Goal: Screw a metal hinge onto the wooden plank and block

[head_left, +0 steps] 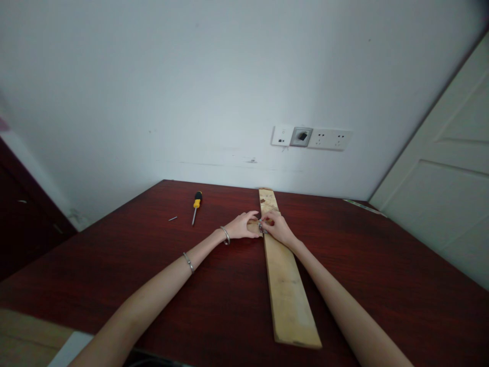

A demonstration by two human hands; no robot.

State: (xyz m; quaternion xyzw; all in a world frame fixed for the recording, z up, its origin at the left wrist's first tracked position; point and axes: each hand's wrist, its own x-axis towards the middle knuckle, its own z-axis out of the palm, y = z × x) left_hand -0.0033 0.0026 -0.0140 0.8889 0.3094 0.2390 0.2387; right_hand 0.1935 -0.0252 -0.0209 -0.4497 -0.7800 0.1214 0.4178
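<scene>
A long pale wooden board (286, 280) lies on the dark red table, running from near me toward the wall. Against its left edge, my left hand (241, 226) curls its fingers around a small wooden piece (252, 227). My right hand (279, 228) rests over the board, thumb and fingers pinched on a small shiny metal piece (262, 227) where the two woods meet. Its exact kind is too small to make out, and the fingers partly cover it.
A yellow-and-black screwdriver (196, 204) lies left of my hands, beside a thin metal pin or screw (173, 218). Behind the table (171, 204) is a white wall with sockets (330, 139). A pale door (439, 168) stands at the right.
</scene>
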